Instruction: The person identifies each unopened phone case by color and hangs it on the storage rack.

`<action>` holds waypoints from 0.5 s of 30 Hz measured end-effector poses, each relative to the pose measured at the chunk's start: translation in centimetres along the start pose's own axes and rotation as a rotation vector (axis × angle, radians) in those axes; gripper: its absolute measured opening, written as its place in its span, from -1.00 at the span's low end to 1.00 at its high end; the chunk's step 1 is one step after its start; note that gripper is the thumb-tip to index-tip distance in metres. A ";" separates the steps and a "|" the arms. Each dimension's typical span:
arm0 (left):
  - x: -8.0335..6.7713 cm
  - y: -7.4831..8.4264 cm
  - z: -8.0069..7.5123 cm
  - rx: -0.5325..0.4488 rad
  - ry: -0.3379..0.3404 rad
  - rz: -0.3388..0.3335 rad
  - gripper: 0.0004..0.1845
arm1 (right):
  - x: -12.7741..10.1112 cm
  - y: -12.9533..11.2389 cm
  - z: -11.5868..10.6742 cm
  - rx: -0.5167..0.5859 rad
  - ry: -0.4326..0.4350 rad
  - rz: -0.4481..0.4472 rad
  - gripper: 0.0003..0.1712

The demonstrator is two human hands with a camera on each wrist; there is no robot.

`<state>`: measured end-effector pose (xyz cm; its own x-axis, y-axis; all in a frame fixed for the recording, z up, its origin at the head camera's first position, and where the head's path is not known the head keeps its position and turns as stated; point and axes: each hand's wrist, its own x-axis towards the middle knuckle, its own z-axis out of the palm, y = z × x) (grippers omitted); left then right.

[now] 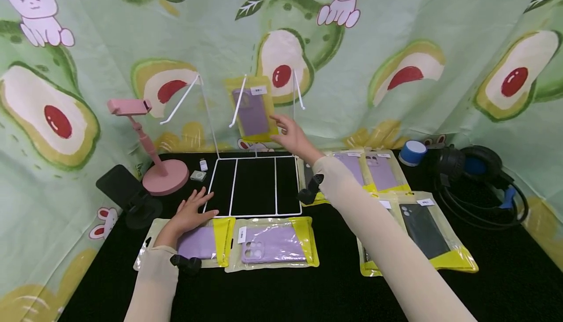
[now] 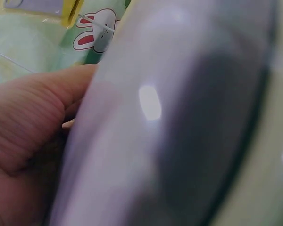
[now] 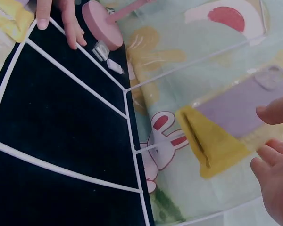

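A white wire rack [image 1: 255,214] with hooked arms stands at the back middle. From its middle hook hangs a yellow-edged clear pouch [image 1: 271,112] with a purple phone case [image 1: 252,114] inside. My right hand [image 1: 292,139] is at the pouch's right edge, thumb and fingers parted in the right wrist view. My left hand [image 1: 191,214] rests with spread fingers at the rack's front left corner, over a pouched purple phone case [image 1: 198,244]. Beside that lies another pouched purple phone case [image 1: 274,245]. In the left wrist view, a blurred pouch [image 2: 146,141] covers most of the hand.
Several pouched phone cases [image 1: 382,170] lie behind my right arm, with a dark pouched case [image 1: 424,231] nearer. Headphones [image 1: 477,170] and a blue-and-white roll [image 1: 412,153] stand at right. A pink stand [image 1: 164,178], a black phone holder [image 1: 132,195] and small items are at left.
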<state>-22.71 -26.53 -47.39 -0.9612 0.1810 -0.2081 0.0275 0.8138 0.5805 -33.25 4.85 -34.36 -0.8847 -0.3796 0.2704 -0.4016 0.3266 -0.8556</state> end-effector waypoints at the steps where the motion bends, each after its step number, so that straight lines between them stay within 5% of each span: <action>1: 0.0 0.0 0.0 -0.001 -0.003 -0.002 -0.17 | -0.5 0.2 -0.3 0.032 -0.007 0.008 -0.36; 7: 0.0 0.1 0.2 -0.010 -0.014 0.006 -0.18 | -5.6 1.8 -2.6 0.186 -0.069 0.061 -0.40; 15: -0.1 0.9 -0.2 0.030 -0.033 0.012 -0.20 | -15.1 4.2 -5.7 0.069 -0.090 0.046 -0.52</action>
<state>-22.60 -25.93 -46.70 -0.9512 0.2086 -0.2273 0.0477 0.8273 0.5597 -22.94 16.89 -39.48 -0.8759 -0.4425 0.1921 -0.3410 0.2863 -0.8954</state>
